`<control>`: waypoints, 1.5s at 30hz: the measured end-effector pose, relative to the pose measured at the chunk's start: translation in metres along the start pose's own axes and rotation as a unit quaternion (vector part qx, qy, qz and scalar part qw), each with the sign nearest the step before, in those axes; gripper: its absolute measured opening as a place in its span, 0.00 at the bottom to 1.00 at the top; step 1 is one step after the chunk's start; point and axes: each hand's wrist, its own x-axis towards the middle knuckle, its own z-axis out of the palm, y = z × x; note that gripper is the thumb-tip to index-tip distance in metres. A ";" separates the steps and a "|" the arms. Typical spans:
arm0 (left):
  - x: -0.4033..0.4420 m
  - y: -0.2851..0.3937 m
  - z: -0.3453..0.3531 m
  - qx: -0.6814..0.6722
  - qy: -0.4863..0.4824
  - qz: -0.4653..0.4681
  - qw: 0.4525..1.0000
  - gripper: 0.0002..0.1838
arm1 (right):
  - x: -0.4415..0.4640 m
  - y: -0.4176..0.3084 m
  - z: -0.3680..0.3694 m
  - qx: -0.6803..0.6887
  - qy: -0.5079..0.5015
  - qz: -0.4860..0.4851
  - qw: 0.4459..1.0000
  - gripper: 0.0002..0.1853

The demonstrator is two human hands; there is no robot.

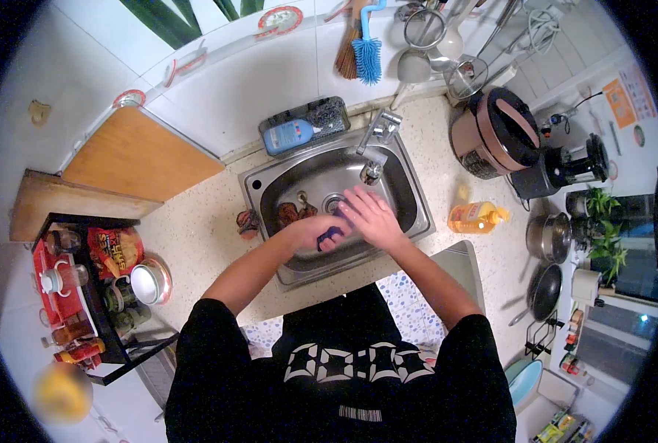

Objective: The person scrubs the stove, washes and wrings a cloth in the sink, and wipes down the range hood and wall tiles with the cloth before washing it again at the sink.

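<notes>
Over the steel sink [270, 273], my left hand [321, 230] is curled round a small dark blue thing [330, 236], mostly hidden by the fingers. My right hand [369, 215] is held flat with its fingers stretched out, close to the left hand's fingers; whether they touch I cannot tell. Left of the hands, reddish-brown crumpled pieces [288, 214] lie in the basin. A similar reddish-brown piece [247, 224] rests on the counter at the sink's left rim. The faucet [373, 159] stands above the basin, behind my hands.
A yellow detergent bottle [476, 218] lies right of the sink. A pink and black cooker [495, 133] stands at the back right, with pots [549, 238] nearer. A blue bottle [288, 136] sits in a caddy behind the sink. At left are a black rack [115, 369] and white bowls [150, 282].
</notes>
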 end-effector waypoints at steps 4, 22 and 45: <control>0.000 -0.007 0.019 -0.027 -0.140 -0.022 0.990 0.13 | 0.014 0.002 -0.005 0.052 0.036 -0.041 0.997 0.28; 0.012 -0.002 0.010 0.463 0.398 0.243 0.754 0.50 | 0.034 -0.004 0.028 0.093 -0.320 0.263 0.906 0.11; 0.016 -0.009 0.000 0.684 0.432 0.271 0.522 0.33 | -0.043 -0.014 0.147 0.386 -0.174 0.325 0.846 0.16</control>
